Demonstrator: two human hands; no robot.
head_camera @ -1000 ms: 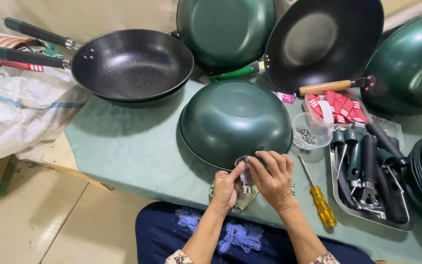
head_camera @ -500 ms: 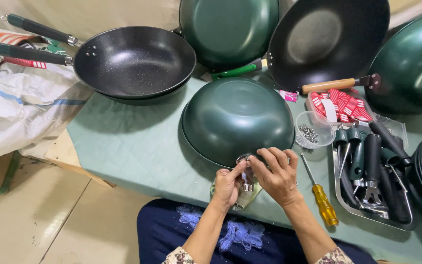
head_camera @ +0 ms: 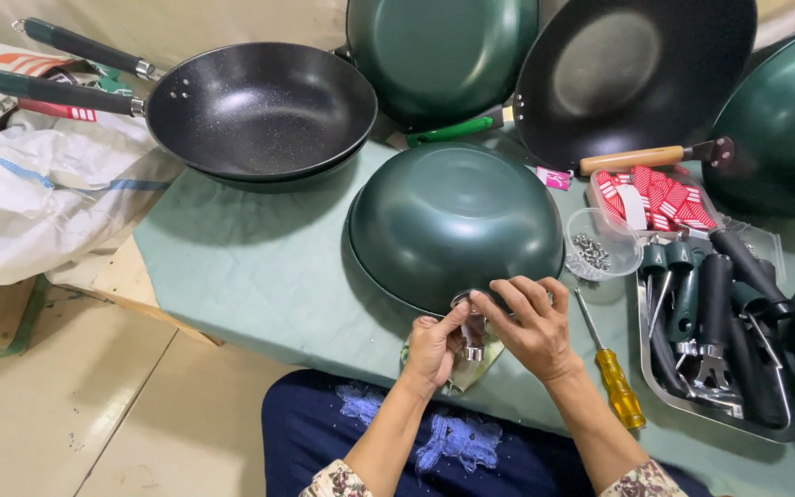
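A dark green wok (head_camera: 453, 221) lies upside down near the table's (head_camera: 259, 276) front edge — a small metal bracket (head_camera: 471, 342) at its near rim, pinched upright.

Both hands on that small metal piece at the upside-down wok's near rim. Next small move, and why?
Probably seat the metal fitting squarely against the green wok rim. Left hand and right hand both pinch it there; the screwdriver lies unused beside them.

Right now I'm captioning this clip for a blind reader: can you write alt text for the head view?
Both hands, left hand and right hand, pinch a small metal bracket at the rim of an upturned dark green wok on a pale green table. A yellow-handled screwdriver and a tray of handles lie to the right.
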